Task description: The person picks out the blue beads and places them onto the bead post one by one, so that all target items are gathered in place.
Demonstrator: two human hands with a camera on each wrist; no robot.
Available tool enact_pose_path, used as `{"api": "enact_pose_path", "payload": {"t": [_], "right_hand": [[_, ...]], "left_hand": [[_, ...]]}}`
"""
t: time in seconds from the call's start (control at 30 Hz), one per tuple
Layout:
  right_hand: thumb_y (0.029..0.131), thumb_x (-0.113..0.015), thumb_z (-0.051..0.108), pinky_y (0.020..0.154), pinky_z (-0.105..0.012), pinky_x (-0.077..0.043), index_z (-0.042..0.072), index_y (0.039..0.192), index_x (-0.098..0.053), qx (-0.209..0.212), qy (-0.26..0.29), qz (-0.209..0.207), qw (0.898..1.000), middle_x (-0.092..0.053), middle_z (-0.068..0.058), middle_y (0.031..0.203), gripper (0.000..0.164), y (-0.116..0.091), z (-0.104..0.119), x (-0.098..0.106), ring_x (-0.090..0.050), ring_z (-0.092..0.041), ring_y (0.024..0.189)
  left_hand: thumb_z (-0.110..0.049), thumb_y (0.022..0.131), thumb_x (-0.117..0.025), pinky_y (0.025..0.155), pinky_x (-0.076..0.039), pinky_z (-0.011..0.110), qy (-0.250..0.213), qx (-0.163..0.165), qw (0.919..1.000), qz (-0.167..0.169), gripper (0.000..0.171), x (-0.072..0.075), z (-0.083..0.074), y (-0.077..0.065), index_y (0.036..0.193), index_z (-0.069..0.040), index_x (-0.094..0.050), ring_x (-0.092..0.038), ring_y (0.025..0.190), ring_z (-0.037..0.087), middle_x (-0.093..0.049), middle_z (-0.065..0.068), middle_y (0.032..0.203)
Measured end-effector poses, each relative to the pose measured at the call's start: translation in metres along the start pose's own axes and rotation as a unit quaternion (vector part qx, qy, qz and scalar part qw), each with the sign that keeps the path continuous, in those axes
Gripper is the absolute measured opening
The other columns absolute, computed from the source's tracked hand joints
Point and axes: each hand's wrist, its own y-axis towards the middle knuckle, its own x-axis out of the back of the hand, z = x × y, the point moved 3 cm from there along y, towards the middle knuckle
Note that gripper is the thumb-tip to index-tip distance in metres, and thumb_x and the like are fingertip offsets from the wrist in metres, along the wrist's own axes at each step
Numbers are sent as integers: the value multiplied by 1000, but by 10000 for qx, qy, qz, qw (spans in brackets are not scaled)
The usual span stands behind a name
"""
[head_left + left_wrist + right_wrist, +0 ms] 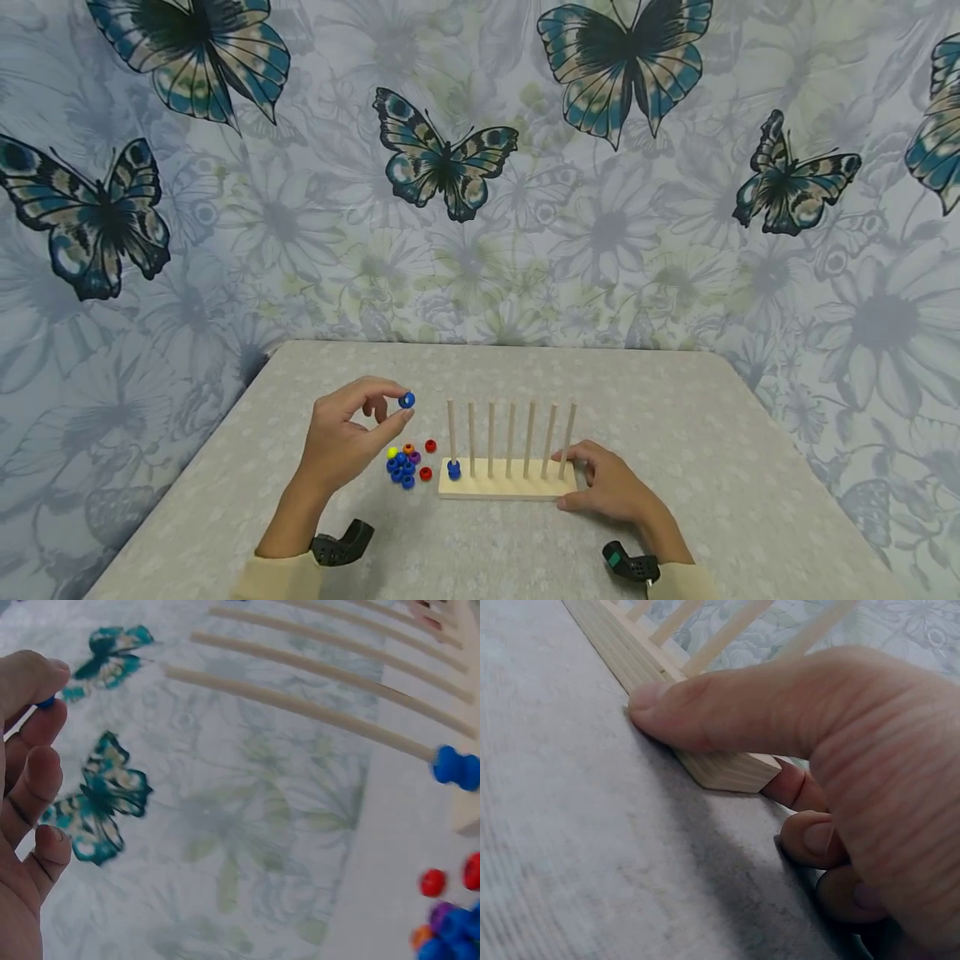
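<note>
Between thumb and index finger, my left hand pinches a blue bead, its hole showing, in the air left of the leftmost peg's top. A wooden peg stand with a row of several upright pegs stands on the table. Blue beads are stacked low on its leftmost peg; the other pegs are bare. My right hand grips the stand's right end, the thumb along the front edge and fingers behind it. In the left wrist view, most of the held bead is hidden by the fingers.
A loose pile of beads, mostly blue with yellow, orange and purple ones, lies left of the stand. Two red beads lie between pile and stand. A patterned cloth covers the table; a butterfly-print backdrop hangs behind it.
</note>
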Motion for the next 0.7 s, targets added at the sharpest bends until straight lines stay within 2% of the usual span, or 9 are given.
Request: {"api": "enact_pose_path", "payload": {"t": [0.1,0.2,0.3,0.4,0.6,0.7], "right_hand": [[67,-92,43,57,-23,-39,35,120,-67,-12,-4,-47,10000,-59,6,101,59,-1,-3,1,-43,-8,66],[67,-92,44,57,-23,-40,38,119,-67,-30,-57,-74,10000,-59,7,101,59,-1,-4,2,-43,-8,66],[67,-91,46,58,-23,-40,40,119,-66,-56,-94,-69,9999,-59,8,101,58,-1,-4,3,-44,-7,67],[66,-92,45,58,-23,-39,39,118,-67,-80,-57,-28,9999,-58,7,100,58,1,-2,1,-44,-8,67],[66,-92,44,58,-23,-39,39,117,-67,-105,-109,1,9999,-58,7,99,58,0,-2,1,-44,-8,67],[67,-92,44,59,-24,-40,38,118,-67,-62,-114,-13,9999,-58,8,101,58,-1,-2,2,-45,-9,68]], "left_hand": [[1,70,-87,63,-42,17,-5,-473,9988,-114,38,-2,-5,14,101,-17,-75,-52,64,8,-69,-5,81],[1,71,-86,65,-43,18,22,-644,9976,-261,38,-2,-11,24,102,-17,-76,-53,63,7,-71,-5,85],[2,71,-85,66,-44,20,15,-632,9974,-353,37,-4,-14,28,102,-17,-75,-53,63,6,-72,-4,86],[1,71,-86,66,-44,21,34,-601,9975,-370,37,-5,-15,26,101,-15,-75,-53,63,7,-72,-3,86],[-1,73,-86,65,-44,22,9,-527,9983,-242,35,-10,-13,25,102,-17,-75,-53,63,5,-70,-5,82],[-5,76,-85,65,-43,21,-43,-392,9992,-96,32,-13,-11,26,103,-20,-75,-52,64,5,-67,-9,78]]}}
